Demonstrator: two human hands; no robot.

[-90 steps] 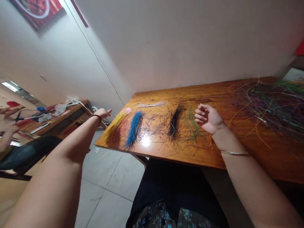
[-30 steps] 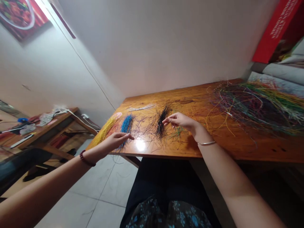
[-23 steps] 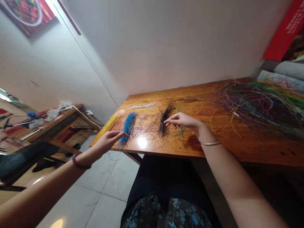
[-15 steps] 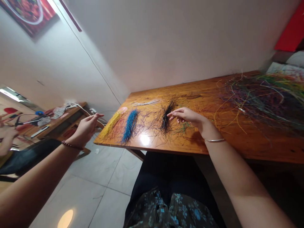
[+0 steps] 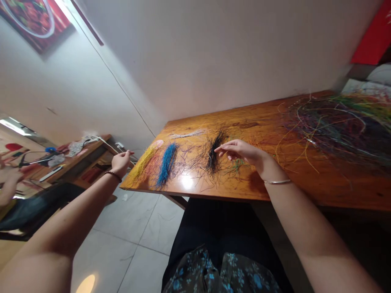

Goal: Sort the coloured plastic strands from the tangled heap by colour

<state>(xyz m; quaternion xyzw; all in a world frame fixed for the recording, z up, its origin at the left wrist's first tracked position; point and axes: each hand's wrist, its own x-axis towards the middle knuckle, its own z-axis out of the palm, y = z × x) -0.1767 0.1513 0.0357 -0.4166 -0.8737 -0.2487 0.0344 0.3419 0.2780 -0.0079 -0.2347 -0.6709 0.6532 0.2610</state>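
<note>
Hands, head view: I read the left hand point(image 5: 121, 162) raised past the table edge, fingertips pinched; any strand held is too fine to tell. The right hand point(image 5: 241, 150) is half open, holding nothing visible.
Black fibre bundle point(image 5: 215, 152): on the wooden table point(image 5: 195, 189), right under the right fingertips; contact unclear.
Nearby: blue fibre bundle point(image 5: 166, 165), yellow fibre bundle point(image 5: 143, 160), tangled multicoloured fibre heap point(image 5: 336, 130).

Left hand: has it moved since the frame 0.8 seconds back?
Yes: the left hand has moved away from the blue fibre bundle, leftward past the end of the table.
</note>
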